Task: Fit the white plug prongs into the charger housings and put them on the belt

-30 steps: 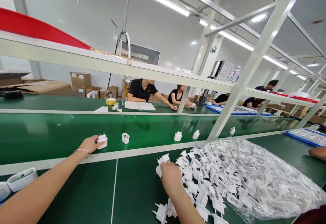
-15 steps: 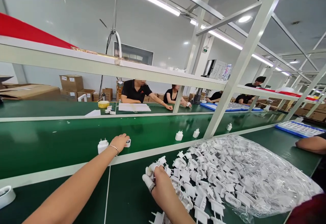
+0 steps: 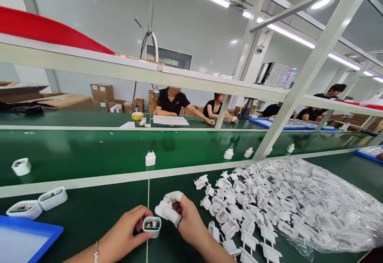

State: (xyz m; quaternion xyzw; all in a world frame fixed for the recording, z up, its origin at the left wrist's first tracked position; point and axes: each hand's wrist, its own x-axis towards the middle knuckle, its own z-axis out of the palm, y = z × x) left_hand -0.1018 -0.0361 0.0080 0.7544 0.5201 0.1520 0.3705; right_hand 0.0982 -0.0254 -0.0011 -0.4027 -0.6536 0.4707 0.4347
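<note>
Near the bottom centre, my left hand [image 3: 131, 231] grips a white charger housing [image 3: 152, 227] with its open end up, circuit parts showing inside. Just right of it, my right hand [image 3: 187, 219], with white covers on some fingertips, pinches a white plug cover [image 3: 163, 210]. The two pieces are close but apart. A large heap of white plug covers [image 3: 239, 207] lies to the right of my right hand, partly in a clear plastic bag [image 3: 323, 203]. Two open white housings [image 3: 53, 198] rest on the table at the left.
A green conveyor [image 3: 113, 147] runs across, carrying an open housing [image 3: 21, 167] and several plug-topped chargers [image 3: 150, 158]. A blue-edged tray [image 3: 26, 239] sits at lower left. A slanted metal post [image 3: 311, 71] stands at right. Co-workers sit across the line.
My left hand has come back from the conveyor with a housing and is now beside my right hand. My right hand has moved slightly down. The view has swung left.
</note>
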